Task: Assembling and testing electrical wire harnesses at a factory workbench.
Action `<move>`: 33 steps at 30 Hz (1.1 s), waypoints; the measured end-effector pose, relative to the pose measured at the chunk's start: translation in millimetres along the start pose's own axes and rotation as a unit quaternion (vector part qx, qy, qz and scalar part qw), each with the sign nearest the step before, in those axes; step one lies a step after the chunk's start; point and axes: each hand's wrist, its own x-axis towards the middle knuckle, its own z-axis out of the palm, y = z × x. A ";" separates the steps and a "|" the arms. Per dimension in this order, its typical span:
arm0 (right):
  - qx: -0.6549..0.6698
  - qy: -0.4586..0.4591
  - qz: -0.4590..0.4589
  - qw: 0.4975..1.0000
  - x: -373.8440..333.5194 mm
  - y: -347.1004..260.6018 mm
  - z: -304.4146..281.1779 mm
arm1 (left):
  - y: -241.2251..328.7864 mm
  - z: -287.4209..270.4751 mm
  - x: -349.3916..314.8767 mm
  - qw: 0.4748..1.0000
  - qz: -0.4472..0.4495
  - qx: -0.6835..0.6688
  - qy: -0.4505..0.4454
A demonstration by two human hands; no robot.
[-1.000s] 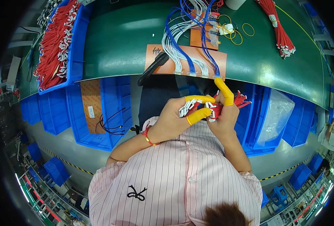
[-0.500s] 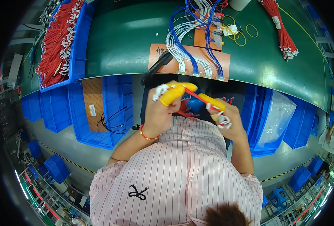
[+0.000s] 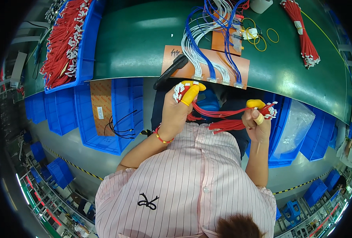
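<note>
Red wires with small white connectors (image 3: 223,113) stretch between my two hands, over my lap. My left hand (image 3: 176,107), in yellow finger cots, is closed round one end of them, with a cluster of white connectors showing beside its fingers. At the other end my right hand (image 3: 259,123) grips the wires between thumb and fingers, its white connectors poking out to the right. It wears a yellow finger cot and a pale wrap on the thumb. Below the stretched strands, more red wires (image 3: 229,125) hang in front of my shirt.
A blue bin (image 3: 89,51) of red wires stands on the green table (image 3: 136,51). White and blue cables (image 3: 196,43) lie over an orange board (image 3: 239,67). At the right lies a tied red wire bundle (image 3: 305,43). Blue bins (image 3: 100,142) hang under the table edge.
My hands have drawn apart, the right one moving right, so the red wires now span the gap between them. The view has shifted slightly.
</note>
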 end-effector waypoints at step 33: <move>-0.205 0.173 -0.064 0.961 23.9 6.7 47.5 | 17.4 -6.4 9.7 0.997 -0.007 0.021 -0.073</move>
